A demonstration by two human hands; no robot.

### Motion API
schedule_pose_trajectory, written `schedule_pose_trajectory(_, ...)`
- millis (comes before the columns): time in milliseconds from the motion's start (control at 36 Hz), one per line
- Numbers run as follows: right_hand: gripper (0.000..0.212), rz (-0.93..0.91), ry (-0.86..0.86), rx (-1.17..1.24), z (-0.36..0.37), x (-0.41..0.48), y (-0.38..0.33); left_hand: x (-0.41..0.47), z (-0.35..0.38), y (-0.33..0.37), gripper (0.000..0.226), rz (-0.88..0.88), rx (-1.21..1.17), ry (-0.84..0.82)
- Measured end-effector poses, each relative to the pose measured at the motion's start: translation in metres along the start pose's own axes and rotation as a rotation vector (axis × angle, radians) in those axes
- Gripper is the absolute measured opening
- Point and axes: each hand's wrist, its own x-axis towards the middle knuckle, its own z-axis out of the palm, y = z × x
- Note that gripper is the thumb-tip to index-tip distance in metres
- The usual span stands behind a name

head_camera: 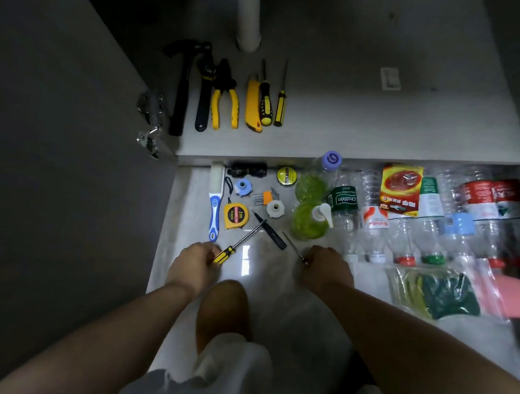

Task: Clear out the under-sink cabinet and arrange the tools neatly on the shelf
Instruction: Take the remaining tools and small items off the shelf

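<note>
My left hand point(196, 261) grips the yellow-and-black handle of a screwdriver point(238, 242), its shaft pointing up and right over the floor. My right hand point(324, 268) holds a thin small screwdriver point(292, 245), tip pointing up and left. Between them a black slim tool point(270, 230) lies on the floor. On the cabinet shelf point(347, 123) a hammer point(182, 84), a wrench point(205, 85), yellow pliers point(224, 98), a yellow utility knife point(253, 106) and two screwdrivers point(273, 98) lie side by side.
On the floor by the shelf edge lie a blue-handled brush point(214, 206), a yellow tape measure point(236, 216), hex keys point(266, 195), a tape roll point(287, 176) and green soap bottles point(309, 217). Several plastic bottles point(402, 222) and bagged sponges point(443, 292) fill the right. A pipe point(248, 15) stands behind.
</note>
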Motion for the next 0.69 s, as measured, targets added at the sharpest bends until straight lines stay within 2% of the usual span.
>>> schedule_pose_trajectory(306,0.037,0.156,0.082,0.2,0.009,0.003,-0.011,-0.001,0.0,0.002,0.017,-0.07,0.086,0.027)
schedule_pose_trajectory(417,0.025,0.128,-0.052,0.172,0.003,-0.002,-0.01,-0.001,0.003,0.004,0.017,-0.117,0.014,0.028)
schedule_pose_trajectory(528,0.022,-0.073,-0.228,0.167,-0.006,-0.007,-0.019,0.004,0.005,0.006,0.013,-0.095,0.027,0.008)
schedule_pose_trajectory(583,0.011,-0.139,-0.332,0.213,-0.014,-0.013,-0.029,0.007,0.004,0.006,0.013,-0.09,0.031,0.01)
schedule_pose_trajectory(694,0.013,-0.204,-0.476,0.33,-0.04,-0.027,-0.054,0.015,-0.003,0.014,0.004,-0.07,0.085,0.055)
